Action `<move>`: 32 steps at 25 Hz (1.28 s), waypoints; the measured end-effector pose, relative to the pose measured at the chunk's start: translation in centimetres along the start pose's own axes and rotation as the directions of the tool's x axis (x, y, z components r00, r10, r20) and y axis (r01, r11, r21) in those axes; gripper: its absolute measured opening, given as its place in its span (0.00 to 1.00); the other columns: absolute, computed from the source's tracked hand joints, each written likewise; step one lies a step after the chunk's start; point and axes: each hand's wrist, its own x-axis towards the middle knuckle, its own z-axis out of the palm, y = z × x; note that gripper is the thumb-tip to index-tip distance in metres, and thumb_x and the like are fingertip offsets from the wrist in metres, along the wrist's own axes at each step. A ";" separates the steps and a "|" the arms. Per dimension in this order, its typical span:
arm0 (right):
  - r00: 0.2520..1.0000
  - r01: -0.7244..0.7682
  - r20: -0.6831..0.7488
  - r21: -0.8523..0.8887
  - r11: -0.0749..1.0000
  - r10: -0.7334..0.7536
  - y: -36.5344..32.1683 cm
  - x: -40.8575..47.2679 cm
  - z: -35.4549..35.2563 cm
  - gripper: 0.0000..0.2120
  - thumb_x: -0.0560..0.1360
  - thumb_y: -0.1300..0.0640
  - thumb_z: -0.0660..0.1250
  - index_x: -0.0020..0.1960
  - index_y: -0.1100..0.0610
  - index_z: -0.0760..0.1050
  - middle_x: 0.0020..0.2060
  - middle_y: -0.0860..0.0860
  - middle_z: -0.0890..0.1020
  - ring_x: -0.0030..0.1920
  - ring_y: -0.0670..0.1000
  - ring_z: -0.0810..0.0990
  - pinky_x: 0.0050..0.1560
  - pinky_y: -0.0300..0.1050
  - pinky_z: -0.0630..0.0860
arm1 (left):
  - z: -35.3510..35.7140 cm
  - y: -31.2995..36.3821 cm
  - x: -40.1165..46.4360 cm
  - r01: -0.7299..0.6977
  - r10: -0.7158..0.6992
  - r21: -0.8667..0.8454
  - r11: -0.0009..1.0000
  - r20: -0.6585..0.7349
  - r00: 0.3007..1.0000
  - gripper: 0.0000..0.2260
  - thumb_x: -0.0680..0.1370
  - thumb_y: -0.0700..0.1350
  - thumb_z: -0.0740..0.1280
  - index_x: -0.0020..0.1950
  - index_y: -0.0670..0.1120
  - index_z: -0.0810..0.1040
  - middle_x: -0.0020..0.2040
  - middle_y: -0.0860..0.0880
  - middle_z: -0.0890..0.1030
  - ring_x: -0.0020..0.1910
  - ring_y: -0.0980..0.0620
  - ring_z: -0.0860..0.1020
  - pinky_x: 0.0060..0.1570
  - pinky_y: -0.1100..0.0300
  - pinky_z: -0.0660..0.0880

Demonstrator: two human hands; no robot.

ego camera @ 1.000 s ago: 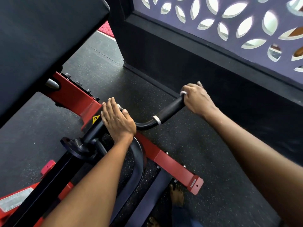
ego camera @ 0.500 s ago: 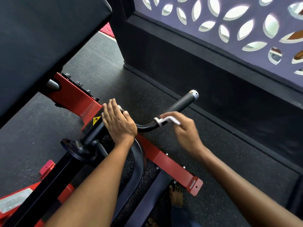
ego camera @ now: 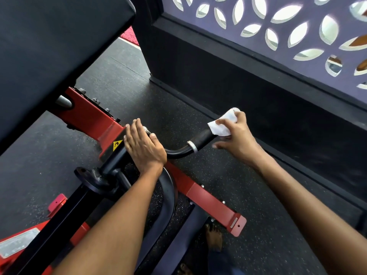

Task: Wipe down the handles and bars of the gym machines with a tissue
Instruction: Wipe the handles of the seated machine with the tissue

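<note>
The person leans over a red-framed gym machine (ego camera: 89, 118), both bare arms reaching down. The left hand (ego camera: 144, 146) lies flat, fingers straight, on the black bar near a yellow warning sticker (ego camera: 117, 145). The right hand (ego camera: 237, 133) wraps a white tissue (ego camera: 221, 125) round the far end of the curved black handle (ego camera: 200, 140), just past its silver ring. A bare foot (ego camera: 214, 237) stands on the speckled black floor (ego camera: 198, 116) beside a purple cut-out screen (ego camera: 278, 20).

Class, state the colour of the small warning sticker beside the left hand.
Yellow with a black symbol, on the warning sticker next to the left hand; head view.
</note>
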 end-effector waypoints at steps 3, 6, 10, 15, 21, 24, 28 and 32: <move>0.961 0.155 -0.164 -0.355 0.922 -0.224 0.8 0.3 -0.1 0.13 0.75 0.61 0.66 0.59 0.58 0.74 0.65 0.54 0.65 0.57 0.55 0.70 0.57 0.50 0.72 | 0.0 0.0 0.1 -0.002 0.002 -0.004 1.000 0.000 1.000 0.27 0.77 0.48 0.53 0.77 0.43 0.60 0.76 0.45 0.62 0.77 0.46 0.55 0.74 0.50 0.48; 0.830 0.279 -0.264 -0.568 0.774 -0.492 1.9 1.8 -0.7 0.05 0.75 0.61 0.66 0.47 0.63 0.77 0.65 0.61 0.70 0.67 0.61 0.66 0.67 0.55 0.65 | -0.1 0.0 0.0 -0.007 0.007 -0.006 1.000 0.002 1.000 0.28 0.77 0.48 0.53 0.77 0.43 0.60 0.76 0.45 0.62 0.77 0.46 0.55 0.74 0.49 0.48; 0.890 0.283 -0.186 -0.490 0.824 -0.416 2.4 2.2 0.4 0.13 0.75 0.68 0.62 0.59 0.66 0.76 0.60 0.62 0.77 0.62 0.62 0.75 0.65 0.54 0.69 | 0.0 0.0 0.1 -0.007 0.007 -0.010 1.000 0.001 1.000 0.28 0.77 0.48 0.53 0.77 0.43 0.60 0.76 0.45 0.62 0.77 0.46 0.55 0.74 0.49 0.49; 0.681 0.664 0.072 -0.481 0.572 -0.729 -1.9 -2.2 5.4 0.17 0.75 0.59 0.55 0.54 0.63 0.79 0.51 0.59 0.82 0.54 0.58 0.81 0.58 0.52 0.76 | -0.1 -0.1 0.0 -0.011 0.011 -0.019 1.000 0.001 1.000 0.28 0.77 0.47 0.53 0.77 0.43 0.60 0.76 0.45 0.62 0.77 0.46 0.55 0.74 0.49 0.48; 0.978 0.178 -0.010 -0.493 0.852 -0.210 -0.4 5.5 -0.8 0.10 0.76 0.58 0.56 0.42 0.54 0.76 0.45 0.51 0.83 0.47 0.54 0.79 0.61 0.46 0.66 | 0.0 -0.1 0.0 -0.008 0.008 -0.019 1.000 0.003 1.000 0.27 0.77 0.47 0.54 0.77 0.43 0.60 0.76 0.45 0.62 0.77 0.46 0.55 0.74 0.49 0.48; 0.942 0.336 0.164 -0.431 0.838 -0.293 -2.4 3.2 3.1 0.09 0.74 0.61 0.58 0.43 0.52 0.76 0.44 0.50 0.83 0.48 0.55 0.80 0.52 0.45 0.71 | -0.1 -0.1 0.0 -0.008 0.008 -0.021 1.000 0.010 1.000 0.27 0.77 0.47 0.53 0.77 0.43 0.60 0.76 0.45 0.62 0.77 0.46 0.55 0.74 0.49 0.48; 0.812 0.571 -0.039 -0.150 0.807 -0.582 -1.1 -4.0 7.6 0.16 0.77 0.60 0.56 0.56 0.63 0.79 0.56 0.57 0.81 0.61 0.54 0.77 0.66 0.43 0.67 | -0.2 0.0 0.0 -0.005 0.005 -0.020 1.000 0.015 1.000 0.28 0.77 0.47 0.53 0.77 0.43 0.60 0.77 0.45 0.62 0.77 0.46 0.55 0.74 0.49 0.48; 0.862 -0.019 -0.478 0.299 0.954 0.167 1.2 -7.0 7.4 0.18 0.74 0.71 0.57 0.57 0.59 0.78 0.53 0.54 0.82 0.52 0.47 0.79 0.55 0.41 0.75 | 0.0 -0.2 -0.1 -0.011 0.011 -0.017 1.000 0.021 1.000 0.27 0.77 0.47 0.54 0.77 0.43 0.60 0.76 0.46 0.62 0.77 0.46 0.55 0.74 0.50 0.48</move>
